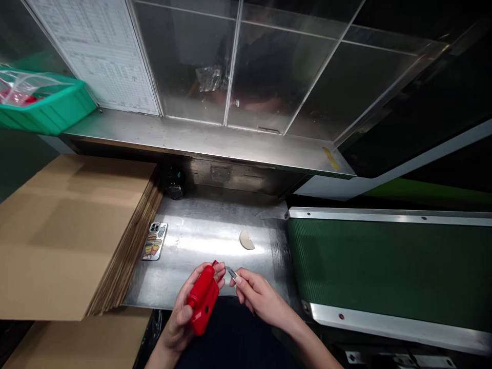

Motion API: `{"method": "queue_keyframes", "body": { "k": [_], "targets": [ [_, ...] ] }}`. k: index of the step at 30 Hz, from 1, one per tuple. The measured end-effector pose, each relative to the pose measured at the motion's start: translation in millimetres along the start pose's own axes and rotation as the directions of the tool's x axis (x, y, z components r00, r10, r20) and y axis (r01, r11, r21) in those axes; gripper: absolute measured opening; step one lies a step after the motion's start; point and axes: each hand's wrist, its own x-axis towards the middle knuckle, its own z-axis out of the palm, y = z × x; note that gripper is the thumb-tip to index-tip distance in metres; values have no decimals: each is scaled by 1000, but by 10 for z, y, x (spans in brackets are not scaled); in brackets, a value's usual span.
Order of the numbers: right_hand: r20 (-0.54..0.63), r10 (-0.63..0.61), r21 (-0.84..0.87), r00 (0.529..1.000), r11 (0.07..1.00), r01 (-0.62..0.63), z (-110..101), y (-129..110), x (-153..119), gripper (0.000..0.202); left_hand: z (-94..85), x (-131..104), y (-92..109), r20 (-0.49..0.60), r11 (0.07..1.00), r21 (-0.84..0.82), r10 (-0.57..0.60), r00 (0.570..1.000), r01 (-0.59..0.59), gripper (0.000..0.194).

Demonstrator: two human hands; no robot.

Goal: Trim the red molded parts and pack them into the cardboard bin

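My left hand [180, 312] is closed around a red plastic part [204, 302] with a rounded cylindrical side and a dark round spot on its flat face. A small red piece sticks out at its upper end, by my fingertips. In my right hand [259, 294] a small knife [231, 272] is pinched between thumb and fingers, its grey blade pointing at the red part's upper end. Whether the blade touches the red part I cannot tell. My fingers hide most of the knife's handle. Beyond my hands, a pale disc with a notch cut out [246, 240] lies on the metal table [192, 277].
A phone in a patterned case [154, 241] lies beside a tall stack of cardboard sheets [69, 230] at left. A dark round object [175, 182] stands at the back. A green conveyor belt [388, 271] runs at right. Above are a metal shelf [200, 141] and a green bin [49, 110].
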Motion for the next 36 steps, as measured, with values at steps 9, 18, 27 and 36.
{"method": "queue_keyframes", "body": {
  "k": [9,18,27,36],
  "targets": [
    [-128,-19,-44,992,999,13,-48,58,-7,59,-57,-20,88,28,813,562,164,986,-151,92],
    [38,141,432,989,890,-144,145,-85,46,72,145,111,399,497,-54,867,-1,868,-496,103],
    [45,83,436,996,895,-94,172,-115,46,70,158,154,487,510,-63,855,-89,856,-516,109],
    [35,123,406,992,905,-127,167,-79,68,76,105,216,489,513,-60,856,-20,858,-514,102]
  ]
}}
